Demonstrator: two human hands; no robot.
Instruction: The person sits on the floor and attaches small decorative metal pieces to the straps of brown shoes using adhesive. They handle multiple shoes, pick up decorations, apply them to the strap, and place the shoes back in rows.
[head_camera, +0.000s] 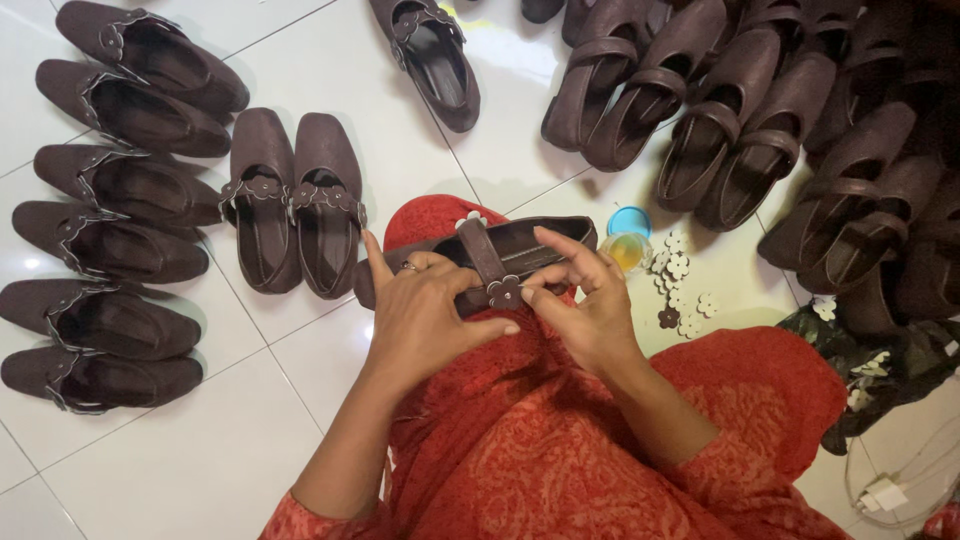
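Head camera is looking down at a person sitting on a white tiled floor (200, 470) in a red patterned garment (560, 450). Both hands are holding a dark brown leather strap shoe (520, 245) lying across the lap. The left hand (420, 315), wearing a ring, is gripping the shoe from its near side, fingers curled narrow and the thumb pressing just below the strap. The right hand (585, 300) is pinching a small brown flower-shaped leather piece (505, 292) at the end of the strap, fingertips closing on it.

Just beyond the right hand, a small jar of yellowish glue with a blue lid (628, 240) is standing on the floor, and beside it loose white and brown flower cut-outs (680, 285) are lying scattered. Farther beyond and to the right of that hand, a heap of plain brown shoes (760, 110) is piling up. Beyond the left hand, a pair of brown shoes with flower-trimmed straps (290, 200) is sitting side by side, and well to the left a column of finished brown shoes (110, 210) is lying in a row.
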